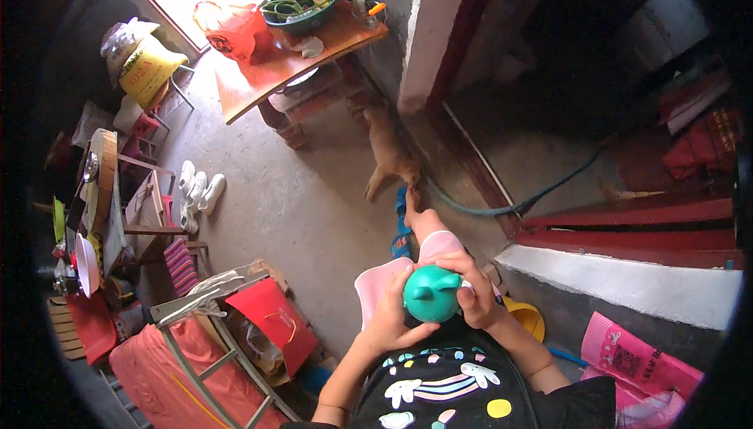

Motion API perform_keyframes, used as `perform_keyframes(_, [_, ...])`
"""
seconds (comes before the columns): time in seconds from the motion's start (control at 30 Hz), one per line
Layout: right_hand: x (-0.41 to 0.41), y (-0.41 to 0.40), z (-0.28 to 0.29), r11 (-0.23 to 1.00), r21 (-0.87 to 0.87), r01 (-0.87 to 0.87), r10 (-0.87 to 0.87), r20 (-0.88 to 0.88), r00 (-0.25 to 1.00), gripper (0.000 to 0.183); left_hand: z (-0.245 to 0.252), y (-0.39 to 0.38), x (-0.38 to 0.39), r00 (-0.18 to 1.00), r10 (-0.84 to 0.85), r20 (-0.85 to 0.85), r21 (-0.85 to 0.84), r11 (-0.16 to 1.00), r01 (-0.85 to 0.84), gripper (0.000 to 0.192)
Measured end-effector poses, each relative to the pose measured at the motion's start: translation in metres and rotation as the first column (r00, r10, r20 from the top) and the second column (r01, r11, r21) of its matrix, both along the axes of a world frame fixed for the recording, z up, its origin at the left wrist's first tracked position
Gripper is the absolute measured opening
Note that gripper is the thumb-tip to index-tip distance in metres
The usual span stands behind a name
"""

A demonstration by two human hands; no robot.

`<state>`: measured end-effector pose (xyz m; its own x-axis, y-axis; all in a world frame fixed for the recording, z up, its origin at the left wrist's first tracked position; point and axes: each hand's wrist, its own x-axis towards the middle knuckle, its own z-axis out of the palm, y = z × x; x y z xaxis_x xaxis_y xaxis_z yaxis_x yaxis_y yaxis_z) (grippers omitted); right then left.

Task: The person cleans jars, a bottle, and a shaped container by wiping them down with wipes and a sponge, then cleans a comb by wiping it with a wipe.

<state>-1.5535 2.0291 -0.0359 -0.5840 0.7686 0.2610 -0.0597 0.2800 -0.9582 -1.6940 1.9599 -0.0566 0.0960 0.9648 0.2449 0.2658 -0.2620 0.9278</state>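
Observation:
Between my two hands sits a round, shiny green object (432, 295) with two ear-like bumps on top, perhaps a toy or a cup lid. My left hand (393, 314) curves around its left side, with the thumb along the lower edge. From the right, my right hand (475, 289) grips it, the fingers reaching over the far side; a small whitish part shows by that thumb. The underside of the object is hidden. It is held above my lap, in front of my black printed shirt (447, 382) and pink shorts (376, 288).
A brown dog (385, 141) lies on the concrete floor by my feet in blue slippers (401, 246). Ahead, a wooden table (259, 91) bears a green basin (303, 20) and a red bag (232, 29). White shoes (200, 191) and a ladder (220, 364) are left; a hose (488, 212) crosses the doorway.

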Motion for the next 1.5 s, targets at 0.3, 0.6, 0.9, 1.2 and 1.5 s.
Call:
perform_keyframes(0.3, [0.001,0.002,-0.001,1.000,-0.018,-0.001,0.001,0.004,1.000,0.039,0.002,0.001,0.000,1.000,0.005,-0.019,-0.007,1.000,-0.005,0.078])
perform_keyframes(0.6, [0.007,0.000,-0.003,0.998,-0.048,0.027,-0.028,-0.022,0.999,0.038,0.003,0.004,0.004,0.999,-0.015,-0.047,-0.010,1.000,0.015,0.079])
perform_keyframes(0.9, [0.008,0.001,-0.004,0.999,-0.020,0.026,-0.027,-0.039,0.999,0.037,0.002,0.003,0.004,0.998,-0.038,-0.048,-0.035,0.999,0.036,0.079])
perform_keyframes(1.2, [0.009,0.002,-0.006,0.999,-0.001,0.038,-0.038,-0.016,0.999,0.037,0.000,0.004,0.003,0.999,-0.046,-0.001,-0.044,0.998,0.046,0.079])
perform_keyframes(1.5, [0.007,0.003,-0.007,1.000,-0.003,-0.001,0.001,-0.009,1.000,0.038,-0.003,-0.001,0.005,0.999,-0.001,0.041,-0.070,0.998,0.004,0.079])
